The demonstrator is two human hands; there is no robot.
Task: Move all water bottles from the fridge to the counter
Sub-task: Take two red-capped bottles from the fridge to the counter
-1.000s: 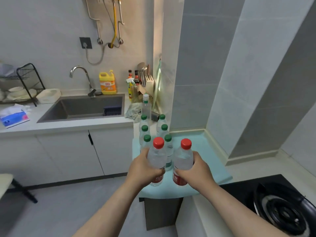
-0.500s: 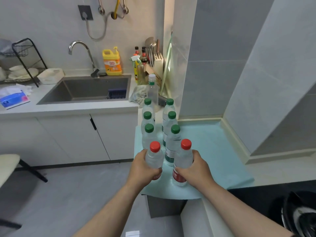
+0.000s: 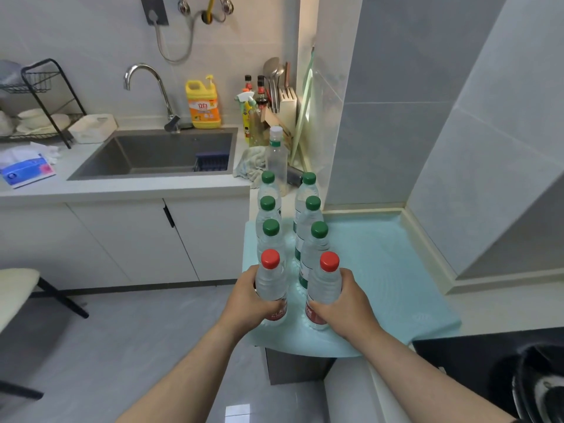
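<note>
left hand (image 3: 244, 303) grips one red-capped bottle (image 3: 271, 285); right hand (image 3: 348, 303) grips another (image 3: 324, 288), both upright on the teal mat (image 3: 396, 285)

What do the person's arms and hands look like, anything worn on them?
Nothing worn shows. The left forearm and right forearm are bare to the frame's edge, no sleeves. The left hand and right hand have no gloves, rings, watch or bracelet.

Rt of the dark grey steel sink (image 3: 164, 157): two clear plastic red-cap bottles (image 3: 271, 282) (image 3: 324, 285), red labels; six clear plastic green-cap bottles (image 3: 270, 236), green-white labels; pale teal ribbed mat (image 3: 381, 270). Behind sink: yellow detergent jug (image 3: 203, 105), orange label. Left of sink: blue-pink tissue pack (image 3: 26, 170).
</note>
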